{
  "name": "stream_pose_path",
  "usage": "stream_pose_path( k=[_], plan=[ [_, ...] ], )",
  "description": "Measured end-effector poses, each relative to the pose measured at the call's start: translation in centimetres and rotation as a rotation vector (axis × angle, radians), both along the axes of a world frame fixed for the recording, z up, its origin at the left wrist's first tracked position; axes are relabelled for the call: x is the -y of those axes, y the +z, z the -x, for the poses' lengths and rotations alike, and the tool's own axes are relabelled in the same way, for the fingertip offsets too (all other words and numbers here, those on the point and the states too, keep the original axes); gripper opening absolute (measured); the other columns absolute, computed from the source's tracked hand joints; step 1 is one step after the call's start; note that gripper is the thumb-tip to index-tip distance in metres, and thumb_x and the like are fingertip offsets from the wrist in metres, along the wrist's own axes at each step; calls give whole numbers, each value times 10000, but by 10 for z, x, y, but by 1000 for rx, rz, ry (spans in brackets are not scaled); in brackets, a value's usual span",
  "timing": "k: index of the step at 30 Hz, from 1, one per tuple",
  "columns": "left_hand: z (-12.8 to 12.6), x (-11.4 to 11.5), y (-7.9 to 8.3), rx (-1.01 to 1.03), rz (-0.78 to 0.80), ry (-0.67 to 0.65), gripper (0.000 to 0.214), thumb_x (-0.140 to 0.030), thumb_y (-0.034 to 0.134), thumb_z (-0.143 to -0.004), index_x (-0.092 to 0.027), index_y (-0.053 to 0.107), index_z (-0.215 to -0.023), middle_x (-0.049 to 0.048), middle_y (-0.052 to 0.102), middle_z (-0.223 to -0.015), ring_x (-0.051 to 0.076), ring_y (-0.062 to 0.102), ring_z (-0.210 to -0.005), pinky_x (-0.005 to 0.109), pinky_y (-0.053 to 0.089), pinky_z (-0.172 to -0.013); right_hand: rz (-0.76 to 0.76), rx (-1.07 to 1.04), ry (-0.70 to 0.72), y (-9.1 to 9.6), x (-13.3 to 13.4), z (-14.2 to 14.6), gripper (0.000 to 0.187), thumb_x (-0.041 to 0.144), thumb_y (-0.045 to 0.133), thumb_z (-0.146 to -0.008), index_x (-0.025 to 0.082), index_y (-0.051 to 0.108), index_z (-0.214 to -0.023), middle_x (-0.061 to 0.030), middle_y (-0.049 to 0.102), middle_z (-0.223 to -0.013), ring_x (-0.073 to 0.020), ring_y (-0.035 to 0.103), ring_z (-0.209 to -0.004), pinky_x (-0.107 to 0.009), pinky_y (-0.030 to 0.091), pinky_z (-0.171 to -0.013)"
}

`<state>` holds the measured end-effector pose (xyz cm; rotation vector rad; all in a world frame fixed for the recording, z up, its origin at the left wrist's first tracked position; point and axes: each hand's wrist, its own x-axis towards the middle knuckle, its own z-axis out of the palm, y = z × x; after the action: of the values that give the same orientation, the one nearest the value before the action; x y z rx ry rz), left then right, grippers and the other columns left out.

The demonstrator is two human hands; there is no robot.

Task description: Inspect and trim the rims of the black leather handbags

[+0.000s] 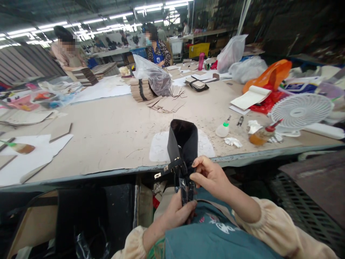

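Note:
A small black handbag (182, 144) stands open end up at the near edge of the worktable (113, 129). A black strap with a metal clasp (168, 168) sticks out from its left side. My left hand (178, 212) is closed around the bag's lower part, down by my lap. My right hand (208, 176) is curled with fingertips pinching the bag's right edge near the strap. The bottom of the bag is hidden behind my hands.
On the table lie a white sheet (161, 145), a small glue bottle (222, 129), an orange-filled bottle (260, 136), a white fan (300, 109), stacks of brown card pieces (161, 100) and plastic bags. Two people work at the far side. A dark bin (81, 216) sits under the table.

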<state>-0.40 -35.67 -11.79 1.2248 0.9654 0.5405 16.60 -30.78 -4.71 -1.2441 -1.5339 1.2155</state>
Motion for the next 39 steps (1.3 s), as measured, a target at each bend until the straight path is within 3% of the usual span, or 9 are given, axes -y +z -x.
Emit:
stream_pose_path(
  k=[5,15,20,22,25,29,34,39],
  plan=[
    [1,0,-3,26,-15,0,329,-376,481,-839,-133,437,-1056,-22,552,-590,69,461,-425,166,348,-389,23,25,38,7,0,2,179,345,522,-815,210,427,-886,62,544,-577,-87,551,-451,-196,439,-457],
    [-1,-5,11,1,-15,-52,341,-403,475,-840,-126,449,-1036,-34,522,-557,72,458,-427,167,345,-391,-33,203,-131,9,-6,4,227,397,425,-864,207,473,-750,66,500,-468,-79,520,-403,-175,399,-418],
    [-1,-4,8,0,-2,-46,339,-416,468,-841,-135,450,-1029,-39,524,-558,60,438,-407,161,338,-383,22,135,-156,3,-10,5,261,430,429,-855,205,477,-731,72,488,-440,-72,466,-359,-171,355,-372],
    [-1,-2,5,1,9,-35,351,-424,474,-836,-137,445,-1036,-35,534,-569,58,431,-398,161,333,-372,52,80,-140,3,-9,4,250,429,415,-861,205,489,-779,77,477,-437,-73,451,-353,-173,348,-365],
    [-1,0,1,8,20,-28,369,-428,480,-832,-136,439,-1053,-28,543,-580,64,440,-409,163,330,-374,50,43,-100,5,-6,2,253,390,468,-841,209,505,-1014,93,447,-465,-74,441,-375,-182,359,-391],
    [-1,0,0,10,-18,-29,351,-416,495,-825,-134,455,-1029,-21,545,-592,76,464,-447,176,344,-411,-11,64,-42,10,-2,-3,580,304,615,-747,227,379,-1271,88,446,-560,-71,440,-474,-194,370,-471],
    [-3,-2,3,32,-34,-26,339,-414,506,-816,-136,457,-1004,-18,546,-601,80,467,-462,187,358,-431,-7,56,43,11,2,-4,787,263,656,-709,246,242,-1378,73,463,-622,-74,435,-521,-204,365,-493],
    [-4,-2,5,38,8,-13,345,-410,509,-814,-139,448,-1018,-36,528,-561,72,452,-425,173,341,-401,57,-15,0,11,0,-3,715,327,574,-784,235,212,-1393,73,448,-607,-78,454,-505,-212,378,-498]
  ],
)
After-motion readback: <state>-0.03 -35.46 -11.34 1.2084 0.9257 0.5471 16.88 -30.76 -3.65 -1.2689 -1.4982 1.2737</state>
